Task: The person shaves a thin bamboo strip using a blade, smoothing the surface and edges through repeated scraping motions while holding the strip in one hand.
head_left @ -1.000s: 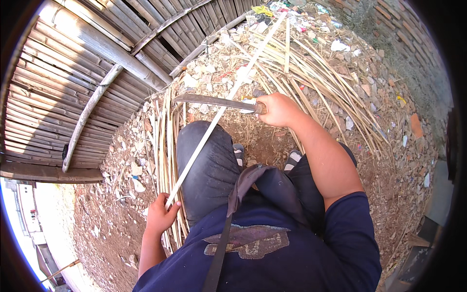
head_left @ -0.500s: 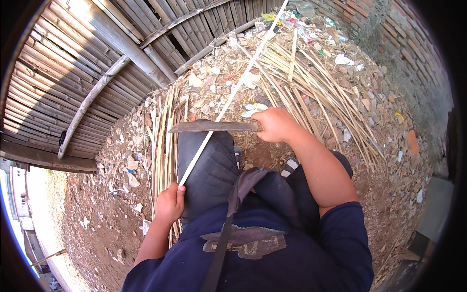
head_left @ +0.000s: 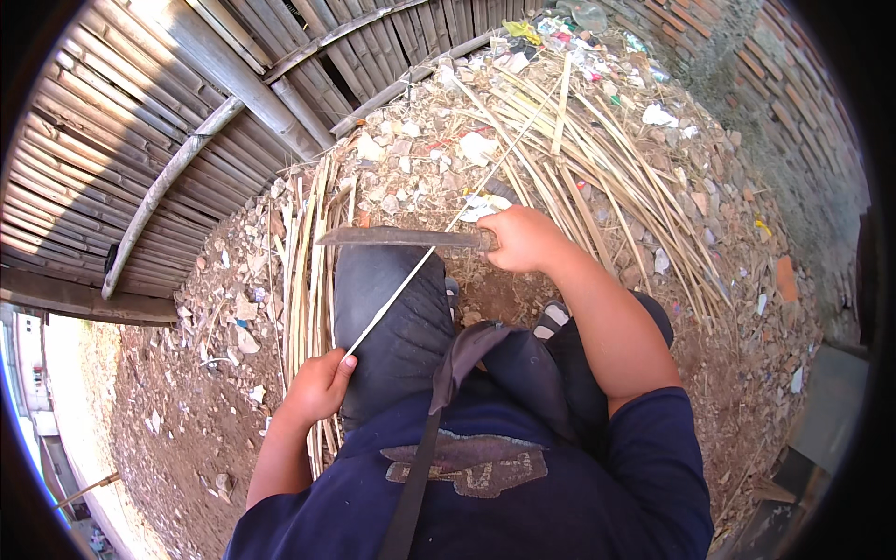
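Observation:
My left hand [head_left: 320,384] is closed round the near end of a thin, pale bamboo strip [head_left: 397,294]. From there the strip slants away to the upper right over my dark-trousered left knee. A machete [head_left: 401,237] with a long, dull brown blade lies across the strip above the knee, its tip pointing left. My right hand [head_left: 519,240] grips its handle. Blade and strip cross and seem to touch. Beside my left leg lies a bundle of split bamboo strips [head_left: 303,271].
A loose heap of bamboo strips [head_left: 597,168] covers the rubble ahead and to the right. A bamboo slat wall [head_left: 121,187] rises at the left, a brick wall [head_left: 793,121] at the right. Plastic litter [head_left: 569,42] and stones are scattered about the ground.
The bamboo strip has turned: its broad face showed before, now it looks narrower, and its far end has swung right and lower. The machete stays nearly in place.

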Motion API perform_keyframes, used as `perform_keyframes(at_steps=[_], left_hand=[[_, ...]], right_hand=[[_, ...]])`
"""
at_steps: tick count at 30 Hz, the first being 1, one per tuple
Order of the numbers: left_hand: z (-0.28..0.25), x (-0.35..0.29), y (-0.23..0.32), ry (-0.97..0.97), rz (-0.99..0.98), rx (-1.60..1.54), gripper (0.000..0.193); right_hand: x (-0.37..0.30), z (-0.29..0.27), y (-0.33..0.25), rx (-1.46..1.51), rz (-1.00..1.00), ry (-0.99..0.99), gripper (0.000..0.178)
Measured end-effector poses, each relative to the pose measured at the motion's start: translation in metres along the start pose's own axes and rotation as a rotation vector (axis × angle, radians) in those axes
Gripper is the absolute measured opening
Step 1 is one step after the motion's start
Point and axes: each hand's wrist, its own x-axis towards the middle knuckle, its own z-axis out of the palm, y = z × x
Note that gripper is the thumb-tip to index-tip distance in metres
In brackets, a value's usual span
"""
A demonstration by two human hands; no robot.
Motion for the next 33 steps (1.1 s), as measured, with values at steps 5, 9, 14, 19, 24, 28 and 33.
perform_keyframes(at_steps=[5,9,14,19,24,28,33], left_hand=[[0.002,0.002,0.009,0.031,-0.037,0.152,0.043],[0.012,-0.003,0.020,0.110,-0.073,0.240,0.038],[0.025,0.001,0.012,0.177,-0.067,0.279,0.032],[0.022,0.002,0.021,0.159,-0.080,0.319,0.030],[0.030,0.005,0.010,0.217,-0.043,0.293,0.029],[0.030,0.005,0.007,0.223,-0.023,0.339,0.030],[0.029,0.004,0.003,0.208,-0.015,0.327,0.031]], right_hand=[[0.001,0.003,0.024,0.142,0.117,0.166,0.041],[-0.007,-0.012,-0.008,0.065,0.080,-0.115,0.044],[-0.003,-0.015,0.009,0.223,0.100,-0.184,0.046],[-0.005,-0.003,0.004,0.092,0.042,-0.061,0.044],[-0.001,-0.009,0.011,0.093,0.023,-0.034,0.045],[-0.006,-0.010,0.004,0.147,0.055,-0.056,0.042],[-0.013,-0.017,-0.017,-0.014,0.094,-0.050,0.039]])
